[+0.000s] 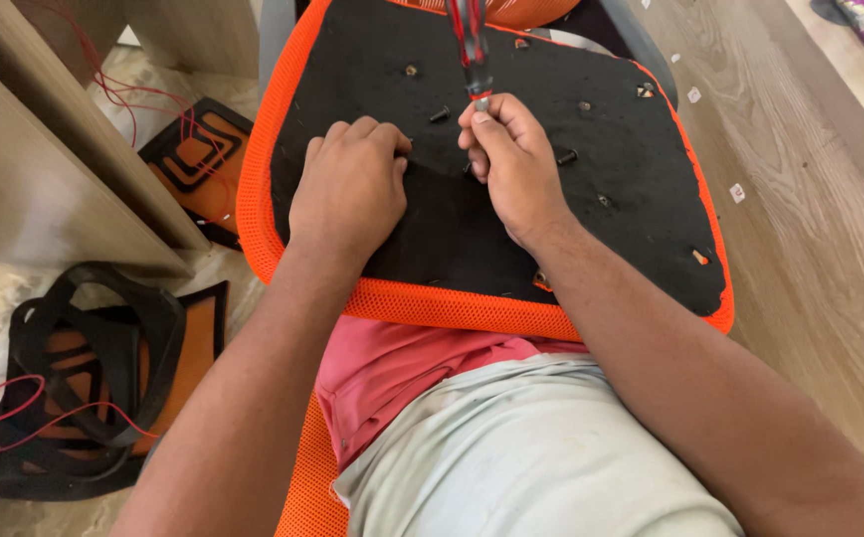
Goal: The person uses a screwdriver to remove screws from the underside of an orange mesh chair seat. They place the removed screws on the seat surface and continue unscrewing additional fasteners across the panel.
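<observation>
Lap-held orange-rimmed seat base (pixel 472 229) lies underside up. Left hand (pixel 347 189), curled empty, braces it mid-panel; right hand (pixel 511 159) pinches the screwdriver (pixel 472 50) tip there. Loose black screws (pixel 439 115) toward its far edge could roll off if it tilts.

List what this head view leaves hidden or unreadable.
- Red-handled screwdriver: handle top cut by the upper edge; tip hidden behind the right hand.
- Left hand: whatever is under its curled fingers is hidden.
- Small white tags on the wooden floor: too small to read.
</observation>
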